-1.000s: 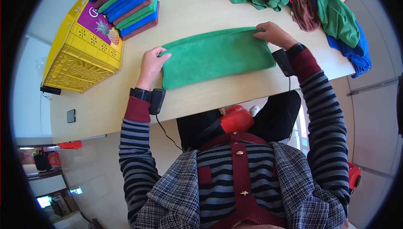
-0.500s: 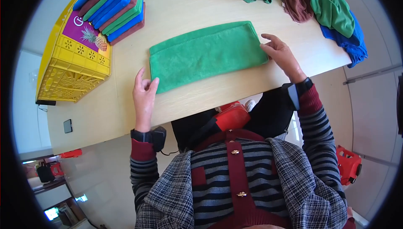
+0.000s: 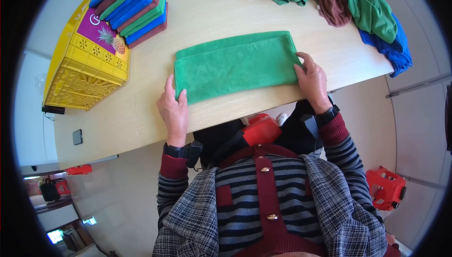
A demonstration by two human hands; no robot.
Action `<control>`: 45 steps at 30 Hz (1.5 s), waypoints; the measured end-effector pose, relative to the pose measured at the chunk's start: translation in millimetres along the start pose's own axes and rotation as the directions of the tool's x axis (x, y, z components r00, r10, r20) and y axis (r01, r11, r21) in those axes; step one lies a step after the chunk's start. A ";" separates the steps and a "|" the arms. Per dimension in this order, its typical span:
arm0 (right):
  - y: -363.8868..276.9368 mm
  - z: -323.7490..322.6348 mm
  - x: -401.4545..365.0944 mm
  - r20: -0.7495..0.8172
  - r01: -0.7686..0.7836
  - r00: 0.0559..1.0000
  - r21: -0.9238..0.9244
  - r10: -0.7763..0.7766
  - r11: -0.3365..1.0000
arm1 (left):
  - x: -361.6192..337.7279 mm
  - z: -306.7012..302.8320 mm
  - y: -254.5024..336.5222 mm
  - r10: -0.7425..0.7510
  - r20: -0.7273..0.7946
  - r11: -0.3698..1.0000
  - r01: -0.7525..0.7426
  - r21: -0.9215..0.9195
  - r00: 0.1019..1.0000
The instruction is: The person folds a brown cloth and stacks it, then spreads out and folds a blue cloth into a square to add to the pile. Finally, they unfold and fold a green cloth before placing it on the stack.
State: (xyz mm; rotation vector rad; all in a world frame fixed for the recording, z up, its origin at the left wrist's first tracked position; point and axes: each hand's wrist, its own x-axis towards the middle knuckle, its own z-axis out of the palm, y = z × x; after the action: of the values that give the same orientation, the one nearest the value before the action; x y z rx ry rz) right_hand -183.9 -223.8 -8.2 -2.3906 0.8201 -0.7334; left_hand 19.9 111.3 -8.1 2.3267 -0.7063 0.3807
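Note:
A green cloth [image 3: 235, 66], folded into a long flat rectangle, lies on the table before me. My left hand [image 3: 174, 111] is at its lower left corner, thumb and index finger apart, the thumb touching the edge. At the right end, my right hand [image 3: 312, 78] rests against the short edge with its thumb and index finger spread. Neither hand has its fingers closed round the cloth. A stitched hem runs along the cloth's far side.
A stack of folded cloths [image 3: 136, 10] in blue, green and brown leans by a yellow crate [image 3: 89, 68] on the left. Crumpled cloths [image 3: 372, 14] lie at the back right. A small dark device [image 3: 77, 137] sits near the left edge of the wooden table [image 3: 155, 116].
The green cloth sits slightly lower and further right in view. My left hand has moved right and my right hand down, both close to the cloth's ends. The view has shifted a little.

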 end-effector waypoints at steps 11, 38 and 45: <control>12.3 24.2 71.3 0.126 -0.081 0.990 0.155 0.061 0.985 | 61.9 19.9 -9.1 -0.154 0.219 0.956 0.202 -0.213 0.964; -22.2 9.7 6.0 -0.054 0.030 0.998 -0.123 -0.037 0.992 | 20.0 5.5 0.2 -0.120 0.126 0.991 0.111 0.076 0.985; -26.0 5.5 -5.5 -0.105 0.028 0.993 -0.166 -0.046 0.986 | 7.9 4.9 5.6 -0.025 0.046 0.988 0.018 0.156 0.999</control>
State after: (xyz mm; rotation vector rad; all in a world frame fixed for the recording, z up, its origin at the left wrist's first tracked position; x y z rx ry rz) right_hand -173.9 -200.6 1.8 -2.5366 0.9140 -0.8464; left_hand 23.4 101.4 -5.4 2.4965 -0.6960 0.3837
